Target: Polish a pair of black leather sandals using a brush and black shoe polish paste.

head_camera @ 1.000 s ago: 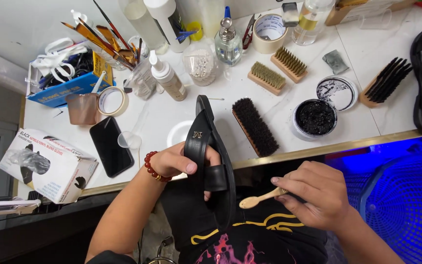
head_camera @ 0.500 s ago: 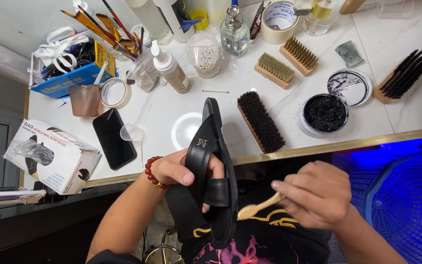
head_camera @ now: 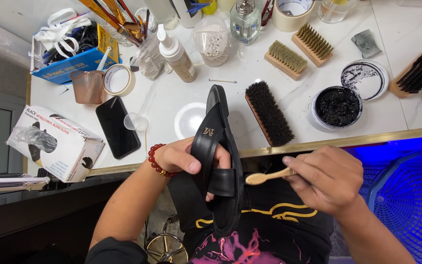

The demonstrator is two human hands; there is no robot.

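- Left hand (head_camera: 181, 157) grips the black sandal (head_camera: 219, 161) – fingers curled through the straps, thumb pressed on the front strap. Sandal is held on edge just past the table's (head_camera: 318, 142) gilt rim, toe over the white top, heel over the lap.
- Right hand (head_camera: 326, 181) pinches a small wooden brush (head_camera: 269, 176) between thumb and fingers; its head touches the sandal's right edge beside the lower strap.
- Risk: the brush head likely carries black paste from the open tin (head_camera: 337, 107) – a slip off that narrow edge would smear the strap, the shirt or the marble.
- Risk: the sandal hangs on a one-hand hold; hard brush pressure could twist it and knock the toe into the long black brush (head_camera: 268, 113) or the clear dish (head_camera: 189, 120).
- Phone (head_camera: 117, 126) lies near the left wrist, open to drips.
- Versus half a second ago: brush has moved left to meet the sandal's edge, and the handle now lies nearly level; left-hand hold unchanged.
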